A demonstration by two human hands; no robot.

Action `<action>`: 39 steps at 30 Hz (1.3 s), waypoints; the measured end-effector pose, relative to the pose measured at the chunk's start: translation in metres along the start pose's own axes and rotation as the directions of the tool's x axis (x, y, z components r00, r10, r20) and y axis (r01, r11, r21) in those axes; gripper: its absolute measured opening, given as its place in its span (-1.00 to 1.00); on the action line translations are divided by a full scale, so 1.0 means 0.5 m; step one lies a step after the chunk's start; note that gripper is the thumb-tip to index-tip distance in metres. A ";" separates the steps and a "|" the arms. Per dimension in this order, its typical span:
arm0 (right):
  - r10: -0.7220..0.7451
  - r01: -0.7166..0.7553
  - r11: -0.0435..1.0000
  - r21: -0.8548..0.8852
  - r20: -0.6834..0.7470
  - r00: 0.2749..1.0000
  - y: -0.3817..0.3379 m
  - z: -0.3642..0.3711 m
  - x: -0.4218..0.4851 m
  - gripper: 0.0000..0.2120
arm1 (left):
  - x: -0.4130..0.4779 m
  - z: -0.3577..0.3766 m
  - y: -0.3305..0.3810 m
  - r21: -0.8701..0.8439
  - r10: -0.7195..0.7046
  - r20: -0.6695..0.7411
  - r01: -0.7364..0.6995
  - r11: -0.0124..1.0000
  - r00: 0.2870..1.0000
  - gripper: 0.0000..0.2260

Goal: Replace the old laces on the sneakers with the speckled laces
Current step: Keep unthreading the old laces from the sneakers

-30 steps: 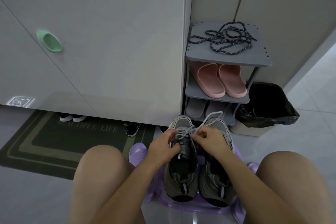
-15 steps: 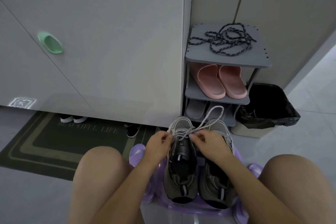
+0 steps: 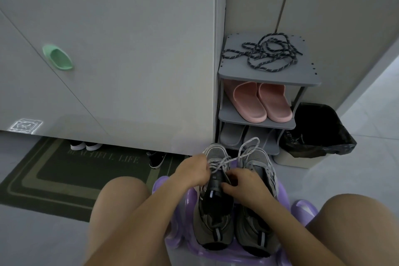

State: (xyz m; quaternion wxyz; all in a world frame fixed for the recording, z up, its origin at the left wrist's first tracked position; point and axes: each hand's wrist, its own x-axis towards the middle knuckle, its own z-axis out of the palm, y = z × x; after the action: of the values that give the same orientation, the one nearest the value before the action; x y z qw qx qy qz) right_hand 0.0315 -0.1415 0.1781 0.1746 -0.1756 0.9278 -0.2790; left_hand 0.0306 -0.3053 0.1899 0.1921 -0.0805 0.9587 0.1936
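Two grey sneakers stand side by side on a purple plastic stool [image 3: 280,252] between my knees, the left sneaker [image 3: 213,216] and the right sneaker [image 3: 259,229]. The left one's old pale grey lace [image 3: 244,153] is partly loose and loops up over the toes. My left hand [image 3: 192,170] pinches that lace at the shoe's left side. My right hand [image 3: 244,185] has its fingers curled on the lace by the dark tongue. The dark speckled laces [image 3: 265,52] lie in a tangle on top of the grey shoe rack [image 3: 237,75].
Pink slippers [image 3: 261,101] and grey slippers [image 3: 233,136] fill the rack's lower shelves. A bin with a black bag [image 3: 319,131] stands right of the rack. A white cabinet door with a green handle [image 3: 58,58] rises ahead; a dark doormat [image 3: 54,170] lies at left.
My right hand has slid down and back from the top of the lacing to the tongue. The lace loop over the toes stands a little longer.
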 end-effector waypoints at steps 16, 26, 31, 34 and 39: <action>-0.018 0.018 1.000 0.011 -0.017 1.000 0.009 0.006 0.003 -0.76 | 0.001 0.028 -0.028 -0.258 0.052 0.001 -0.050 0.965 0.999 -0.86; -0.040 0.037 0.998 -0.057 -0.052 0.998 0.008 0.013 -0.005 -0.80 | -0.010 0.032 -0.031 -0.306 -0.035 -0.217 -0.034 0.952 0.975 -0.86; -0.044 0.044 0.996 -0.076 0.007 0.999 0.007 0.006 -0.001 -0.75 | -0.001 0.037 -0.039 -0.424 0.028 -0.070 -0.055 0.904 0.997 -0.77; -0.043 0.050 0.996 -0.080 0.093 0.995 0.003 -0.008 0.006 -0.80 | 0.001 0.035 -0.040 -0.367 0.015 -0.093 -0.048 0.929 0.996 -0.82; -0.037 0.048 0.996 -0.072 0.139 0.990 -0.006 -0.017 0.006 -0.79 | -0.001 0.025 -0.032 -0.261 -0.038 -0.270 -0.035 0.965 0.962 -0.79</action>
State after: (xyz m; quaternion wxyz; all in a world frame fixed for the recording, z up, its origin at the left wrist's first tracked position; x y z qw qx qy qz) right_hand 0.0261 -0.1412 0.1862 0.2256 -0.2206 0.9194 -0.2348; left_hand 0.0391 -0.3149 0.1742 0.0458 -0.1319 0.9417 0.3061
